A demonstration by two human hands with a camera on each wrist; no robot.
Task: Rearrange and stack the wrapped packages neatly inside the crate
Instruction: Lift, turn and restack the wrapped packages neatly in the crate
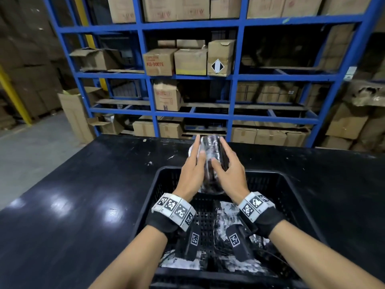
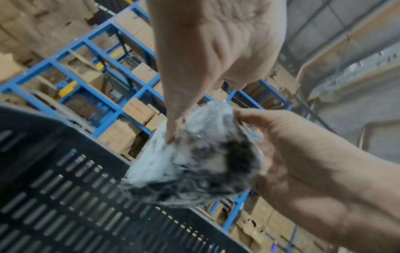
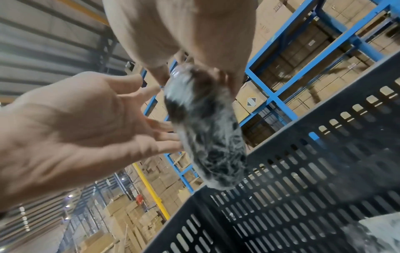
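A wrapped package [image 1: 211, 147], dark inside shiny clear film, is held tilted above the far rim of the black slotted crate [image 1: 291, 184]. My right hand [image 1: 227, 165] grips it, thumb on top and fingers down its right side. My left hand [image 1: 194, 165] presses straight fingers against its left side. In the left wrist view my left thumb [image 2: 173, 130] touches the package [image 2: 194, 162]. The right wrist view shows the left palm [image 3: 75, 119] flat beside the package [image 3: 205, 128]. More wrapped packages [image 1: 229, 209] lie on the crate floor, partly hidden by my wrists.
The crate stands on a glossy black table [image 1: 83, 184]. Behind the table's far edge rises blue shelving [image 1: 187, 77] loaded with cardboard boxes. Grey floor and an open carton [image 1: 77, 113] lie to the left.
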